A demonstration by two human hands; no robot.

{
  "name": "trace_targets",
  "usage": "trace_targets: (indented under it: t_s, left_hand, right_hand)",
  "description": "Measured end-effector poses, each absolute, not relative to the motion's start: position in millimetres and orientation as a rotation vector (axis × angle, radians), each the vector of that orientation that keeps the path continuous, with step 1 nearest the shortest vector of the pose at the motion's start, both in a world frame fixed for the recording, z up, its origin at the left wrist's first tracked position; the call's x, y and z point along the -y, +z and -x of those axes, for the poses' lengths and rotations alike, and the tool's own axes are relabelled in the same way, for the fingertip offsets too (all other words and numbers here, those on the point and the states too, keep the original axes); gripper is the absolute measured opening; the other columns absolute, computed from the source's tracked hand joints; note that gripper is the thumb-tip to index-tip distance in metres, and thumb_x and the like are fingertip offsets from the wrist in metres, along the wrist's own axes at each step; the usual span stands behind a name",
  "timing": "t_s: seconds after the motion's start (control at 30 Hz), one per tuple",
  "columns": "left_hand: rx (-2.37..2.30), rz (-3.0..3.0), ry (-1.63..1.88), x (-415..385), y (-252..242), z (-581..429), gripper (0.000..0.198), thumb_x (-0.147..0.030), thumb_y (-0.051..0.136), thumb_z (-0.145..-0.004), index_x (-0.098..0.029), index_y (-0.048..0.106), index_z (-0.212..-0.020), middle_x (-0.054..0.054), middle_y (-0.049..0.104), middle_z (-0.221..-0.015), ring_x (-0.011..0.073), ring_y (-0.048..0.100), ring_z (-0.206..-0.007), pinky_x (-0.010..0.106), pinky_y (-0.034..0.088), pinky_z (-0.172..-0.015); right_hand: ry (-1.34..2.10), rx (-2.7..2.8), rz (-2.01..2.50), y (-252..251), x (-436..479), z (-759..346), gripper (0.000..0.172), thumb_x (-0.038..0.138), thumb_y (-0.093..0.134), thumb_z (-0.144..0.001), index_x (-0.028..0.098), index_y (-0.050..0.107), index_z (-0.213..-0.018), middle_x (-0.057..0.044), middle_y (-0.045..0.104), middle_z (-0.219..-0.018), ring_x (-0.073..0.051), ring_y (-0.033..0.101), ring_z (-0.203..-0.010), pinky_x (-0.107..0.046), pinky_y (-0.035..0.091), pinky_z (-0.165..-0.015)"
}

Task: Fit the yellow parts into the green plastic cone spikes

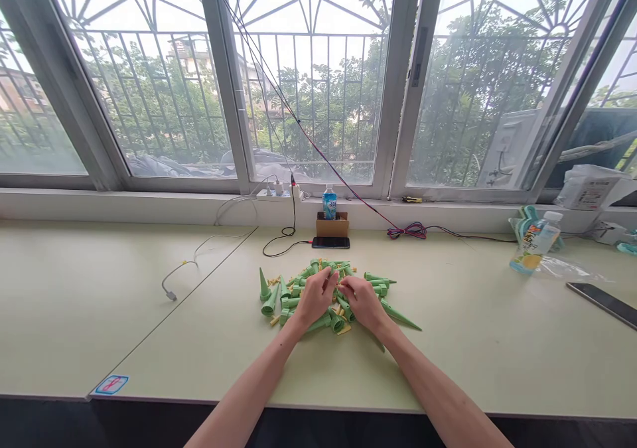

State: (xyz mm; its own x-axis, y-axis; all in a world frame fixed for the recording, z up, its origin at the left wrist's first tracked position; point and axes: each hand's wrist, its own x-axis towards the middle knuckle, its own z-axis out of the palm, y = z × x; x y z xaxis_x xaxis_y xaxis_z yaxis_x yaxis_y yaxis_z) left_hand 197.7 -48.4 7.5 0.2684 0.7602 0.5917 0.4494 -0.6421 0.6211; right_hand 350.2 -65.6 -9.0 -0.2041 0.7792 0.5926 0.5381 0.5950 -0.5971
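Observation:
A pile of light green plastic cone-shaped spikes (401, 316) lies on the table, with small yellow pieces (275, 320) scattered among them. Over the middle of this heap, my left hand (314, 297) has its fingers curled together around something small, perhaps green; the fingers cover most of it. Close beside it, my right hand (363, 300) pinches with thumb and forefinger, and what lies between them is too small to make out. Both hands nearly meet at the fingertips. One green spike (264, 286) stands point up at the pile's left edge.
Behind the pile are a phone (331, 243) on a cable and a blue-labelled bottle (329, 202) by a small cardboard box (332, 227). On the right are another bottle (536, 245) and a dark phone (604, 302). A white cable (170, 295) lies left.

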Motion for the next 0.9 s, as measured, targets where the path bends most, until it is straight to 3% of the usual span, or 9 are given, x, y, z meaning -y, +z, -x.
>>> trace_targets:
  t_s: [0.47,0.9]
  left_hand:
    - [-1.048,-2.210,1.295,48.9,7.0,-196.8,0.035,-0.039,0.039,-0.096,-0.021,0.030,-0.067,-0.002,0.047,-0.062,0.0101,0.033,-0.049,0.025,0.028,-0.049]
    - [-1.015,-2.239,1.300,48.4,4.1,-196.5,0.034,-0.039,0.040,-0.096,-0.020,0.033,-0.067,-0.003,0.043,-0.061,0.0105,0.035,-0.051,0.024,0.030,-0.050]
  right_hand:
    - [0.278,1.929,1.125,-12.9,64.4,-350.3,0.035,0.028,0.033,-0.098,0.020,0.041,-0.065,0.002,0.044,-0.057,-0.012,0.035,-0.052,-0.024,0.027,-0.053]
    - [0.255,1.932,1.178,-13.6,63.8,-350.8,0.045,0.032,0.026,-0.101,0.019,0.046,-0.062,0.001,0.049,-0.055,-0.012,0.042,-0.050,-0.025,0.029,-0.055]
